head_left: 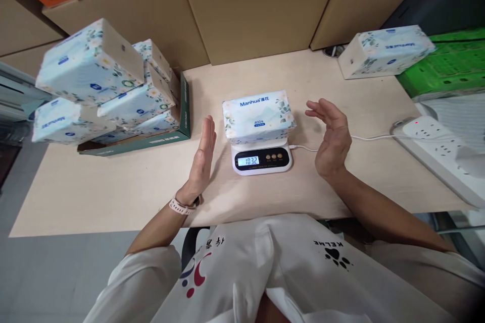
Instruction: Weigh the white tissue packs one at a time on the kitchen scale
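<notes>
A pale blue Manhua tissue pack (258, 115) lies on a small white digital scale (261, 158) whose lit display reads 1032. My left hand (202, 159) stands on edge a little left of the pack, fingers straight and together, touching nothing. My right hand (331, 136) hovers to the right of the pack, fingers stretched and slightly curved, palm facing it, holding nothing. Both hands are apart from the pack. A pale watch (182, 206) is on my left wrist.
Several tissue packs (102, 86) are heaped in a green tray-like box (159, 140) at the left. One more pack (384, 50) lies at the back right beside a green crate (450, 63). A white power strip (439, 154) and cable (373, 137) lie on the right. Cardboard boxes (257, 5) line the back.
</notes>
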The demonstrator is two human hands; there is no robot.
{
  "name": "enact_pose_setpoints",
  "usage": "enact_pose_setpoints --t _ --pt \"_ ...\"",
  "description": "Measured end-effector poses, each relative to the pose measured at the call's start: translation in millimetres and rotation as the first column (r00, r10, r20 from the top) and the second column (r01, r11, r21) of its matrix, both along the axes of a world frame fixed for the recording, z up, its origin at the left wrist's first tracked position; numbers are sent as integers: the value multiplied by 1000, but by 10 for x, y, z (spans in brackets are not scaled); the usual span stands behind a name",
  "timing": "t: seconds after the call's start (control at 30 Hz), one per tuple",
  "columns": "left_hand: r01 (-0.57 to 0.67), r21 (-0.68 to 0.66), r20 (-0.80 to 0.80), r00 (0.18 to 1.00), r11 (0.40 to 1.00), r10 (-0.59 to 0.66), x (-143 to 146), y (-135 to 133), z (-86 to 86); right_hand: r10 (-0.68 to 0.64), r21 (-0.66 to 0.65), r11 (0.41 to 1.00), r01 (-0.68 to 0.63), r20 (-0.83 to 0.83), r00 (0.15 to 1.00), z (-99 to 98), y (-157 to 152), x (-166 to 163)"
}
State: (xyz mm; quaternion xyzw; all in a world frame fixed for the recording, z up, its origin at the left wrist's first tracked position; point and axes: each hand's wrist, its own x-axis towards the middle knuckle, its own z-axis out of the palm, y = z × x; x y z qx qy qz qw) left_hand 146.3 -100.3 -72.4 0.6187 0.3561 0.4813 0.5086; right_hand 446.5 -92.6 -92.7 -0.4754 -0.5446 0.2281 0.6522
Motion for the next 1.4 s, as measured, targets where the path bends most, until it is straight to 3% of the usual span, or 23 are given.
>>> enact_pose_setpoints --t 0.5,0.77,1.07,1.4 --pt "11 -59 49 999 998 -9 -15 21 -74 2 12 1000 -2 13 1000 33 -13 31" --pt "6 -128 65 998 992 2 -12 24 -58 8 -87 996 -15 -82 997 85 -2 -32" --pt "25 -110 52 998 994 -19 -21 29 -39 -4 34 999 4 -14 1000 67 1 -24" --pt "20 -200 115 993 980 3 4 50 -24 -24 -38 999 22 -47 999 91 -22 -39"
